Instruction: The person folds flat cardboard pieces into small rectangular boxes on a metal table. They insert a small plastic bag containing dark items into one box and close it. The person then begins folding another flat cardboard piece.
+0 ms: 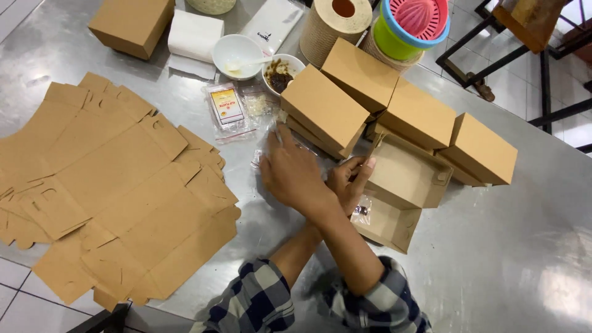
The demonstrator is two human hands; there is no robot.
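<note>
I see a steel table filling most of the view, with pale floor tiles at the near left corner and at the far right, where dark metal legs of other furniture stand. At the left a pile of flat, unfolded cardboard blanks spreads across the table. Beyond it, at the far edge, sit a closed brown box and a stack of white napkins. Right of those are a white bowl with a spoon, a small bowl of dark sauce and two clear sachets. My arms cross in the middle: the right hand lies flat, fingers spread, on a clear plastic bag near the sachets, and the left hand reaches under it to the right, fingers closed on the rim of an open cardboard box. A small sachet lies inside that box by the hand. Four closed boxes crowd just behind it, hemming it in on the far side. Behind them stand a ribbed paper roll and a green tub with a pink juicer.
</note>
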